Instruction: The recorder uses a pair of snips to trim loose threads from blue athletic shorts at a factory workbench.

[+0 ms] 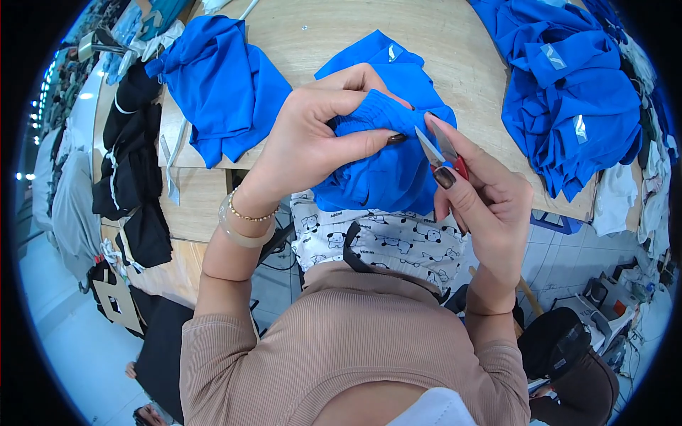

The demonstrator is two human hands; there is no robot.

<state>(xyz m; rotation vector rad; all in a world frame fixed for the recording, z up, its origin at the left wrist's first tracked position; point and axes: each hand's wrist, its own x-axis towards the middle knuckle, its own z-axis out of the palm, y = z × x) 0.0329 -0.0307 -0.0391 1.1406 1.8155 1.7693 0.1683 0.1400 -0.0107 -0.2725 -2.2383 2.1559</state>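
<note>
My left hand [316,131] grips a bright blue garment [387,174] by its gathered elastic edge, with thumb and fingers pinching the cloth. The garment hangs over the table's front edge toward my lap, and its far part lies on the tabletop. In my right hand [490,195] are small thread snips [429,147] with pointed metal blades and a red handle. Their blades stand apart, with the tips close beside the gathered edge. Whether they touch the cloth or a thread, I cannot tell.
A blue garment [220,89] lies at the left of the wooden table [305,46]; a heap of blue garments [568,99] covers its right side. Black cloth bundles [131,156] lie further left, near a pale strip [170,167]. Patterned white cloth [383,234] covers my lap.
</note>
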